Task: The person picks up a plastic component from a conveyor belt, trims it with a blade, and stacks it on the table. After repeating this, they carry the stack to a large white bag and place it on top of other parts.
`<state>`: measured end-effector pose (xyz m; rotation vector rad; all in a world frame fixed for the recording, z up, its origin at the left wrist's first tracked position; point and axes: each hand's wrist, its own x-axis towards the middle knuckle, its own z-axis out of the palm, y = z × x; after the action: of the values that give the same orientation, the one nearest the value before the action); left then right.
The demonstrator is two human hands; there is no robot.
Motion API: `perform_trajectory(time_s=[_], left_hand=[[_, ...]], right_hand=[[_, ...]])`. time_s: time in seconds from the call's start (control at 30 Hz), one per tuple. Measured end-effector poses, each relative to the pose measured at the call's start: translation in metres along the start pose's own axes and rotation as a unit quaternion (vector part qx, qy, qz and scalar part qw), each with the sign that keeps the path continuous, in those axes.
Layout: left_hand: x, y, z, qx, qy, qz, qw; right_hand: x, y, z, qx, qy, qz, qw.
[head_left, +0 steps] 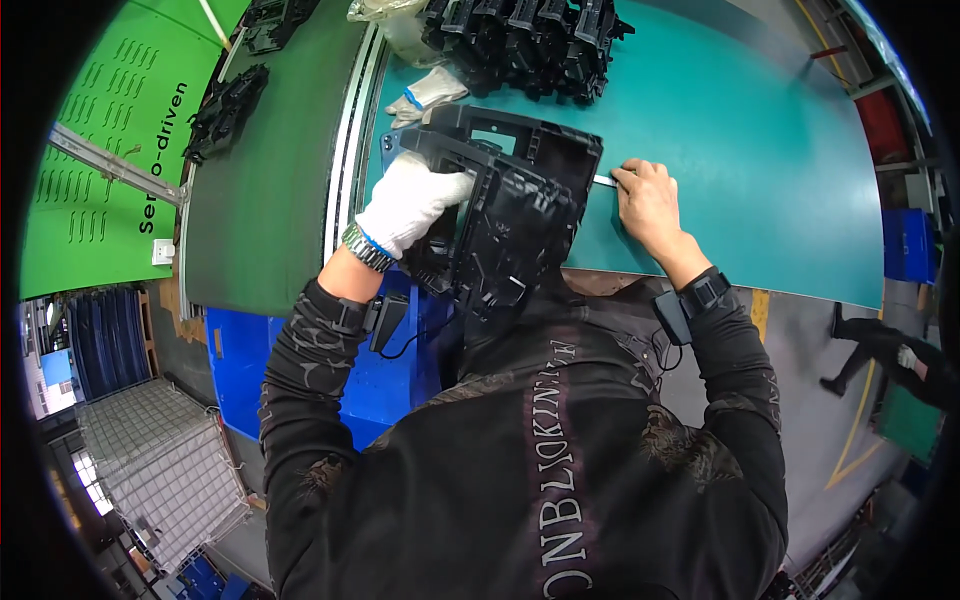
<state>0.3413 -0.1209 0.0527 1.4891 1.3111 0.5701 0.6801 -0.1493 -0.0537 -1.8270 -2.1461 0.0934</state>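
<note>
My left hand (408, 205), in a white knit glove, is closed on the left side of a black plastic housing (515, 225). The housing is tilted over the table's near edge and has a boxy frame with openings and ribs. My bare right hand (652, 210) pinches a thin, light-coloured strip-like tool (605, 181). Its tip meets the housing's right edge; most of the tool is hidden by my fingers, so its exact kind is unclear.
Several similar black parts (530, 45) stand at the back of the green table (750, 150). Behind my left hand lie a spare glove (430, 92) and a blue phone (389, 146). Left runs a conveyor belt (270, 220); below is a blue bin (245, 365). Another person (885, 350) is far right.
</note>
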Motion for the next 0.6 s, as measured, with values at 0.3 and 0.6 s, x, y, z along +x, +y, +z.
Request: perform_trajectory(time_s=[0.3, 0.6], left_hand=[[0.008, -0.025, 0.007, -0.321, -0.019, -0.024, 0.946], [0.006, -0.023, 0.013, -0.402, -0.034, -0.049, 0.914]], right_hand=[[-0.014, 0.004, 0.008, 0.046, 0.1, -0.019, 0.994], [-0.013, -0.066, -0.051, 0.791, -0.111, 0.166, 0.579]])
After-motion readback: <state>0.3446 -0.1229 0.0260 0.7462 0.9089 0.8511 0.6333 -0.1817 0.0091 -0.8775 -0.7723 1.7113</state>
